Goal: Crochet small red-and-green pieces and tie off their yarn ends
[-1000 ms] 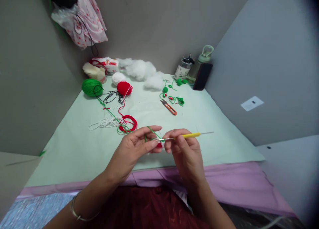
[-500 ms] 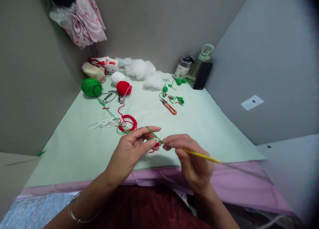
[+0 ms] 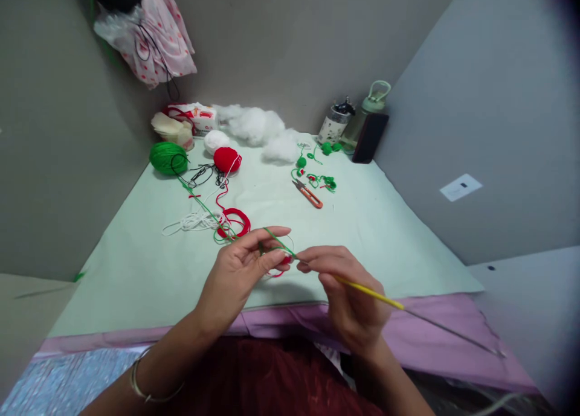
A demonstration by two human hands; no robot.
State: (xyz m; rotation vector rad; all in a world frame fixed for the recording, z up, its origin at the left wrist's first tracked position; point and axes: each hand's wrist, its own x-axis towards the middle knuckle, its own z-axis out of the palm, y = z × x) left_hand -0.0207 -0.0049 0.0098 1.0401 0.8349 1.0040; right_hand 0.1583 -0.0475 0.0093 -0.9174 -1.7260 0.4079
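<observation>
Between thumb and fingers, my left hand [image 3: 242, 268] pinches a small red and white crochet piece [image 3: 286, 259], mostly covered by the fingertips. Green yarn [image 3: 274, 235] runs over the raised index finger to the piece. My right hand [image 3: 348, 289] is closed around a crochet hook [image 3: 376, 293] with a yellow grip and a long metal shaft. The hook's working tip meets the green yarn at the piece; the exact loop is too small to make out. Red and white yarn tails hang under the left fingers. Past the left hand lies a red yarn coil [image 3: 235, 223].
Green [image 3: 168, 157], red [image 3: 227, 160] and white [image 3: 216, 142] yarn balls stand at the back left, near white stuffing [image 3: 256, 126]. Orange thread snips [image 3: 308, 194] lie by several small green crochet bits [image 3: 328, 183]. A bottle [image 3: 362, 117] and a phone [image 3: 370, 138] stand at the back right.
The hook's back end, blurred before, is now sharp. Both hands keep nearly the same pose, and the red piece shows slightly differently under the left thumb.
</observation>
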